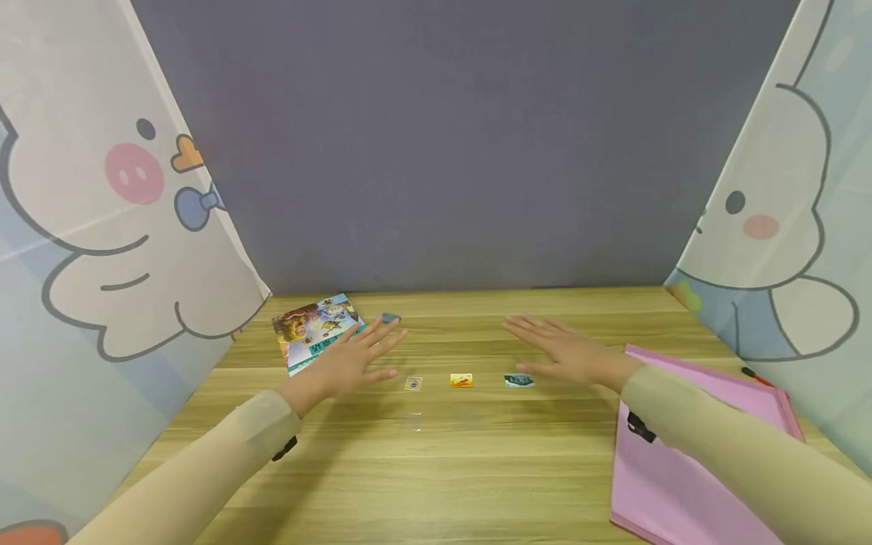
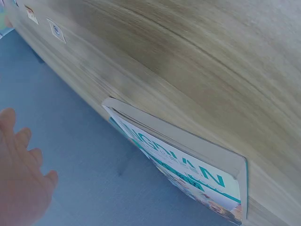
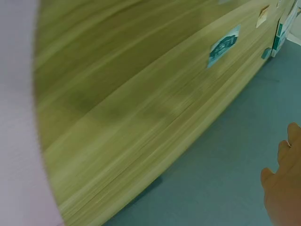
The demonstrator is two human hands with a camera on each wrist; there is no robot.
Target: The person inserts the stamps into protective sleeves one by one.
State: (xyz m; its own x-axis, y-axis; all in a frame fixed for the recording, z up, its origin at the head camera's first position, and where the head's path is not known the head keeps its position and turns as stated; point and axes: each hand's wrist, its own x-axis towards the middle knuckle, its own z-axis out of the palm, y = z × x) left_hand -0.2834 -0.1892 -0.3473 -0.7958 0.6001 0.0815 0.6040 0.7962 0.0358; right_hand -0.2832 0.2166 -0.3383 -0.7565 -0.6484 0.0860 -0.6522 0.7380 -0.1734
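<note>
My left hand [image 1: 350, 359] is held out over the left side of the table with fingers straight and spread, holding nothing. In the head view it overlaps the lower right of a colourful book [image 1: 316, 325]. On the right, my right hand [image 1: 562, 354] also reaches forward with straight fingers and holds nothing. Between the hands, three small stamp-like pictures lie in a row: a pale one [image 1: 413, 384] near the left thumb, a yellow one [image 1: 461, 381] in the middle and a blue-grey one [image 1: 519, 381] beside the right thumb.
Faint clear squares [image 1: 414, 421] lie in front of the pictures. A small dark blue piece [image 1: 390, 318] sits by the book. A pink tray [image 1: 664, 484] lies under the right forearm, and a red-and-black pen-like stick [image 1: 759, 377] is beside it. A grey wall [image 1: 450, 151] closes the back.
</note>
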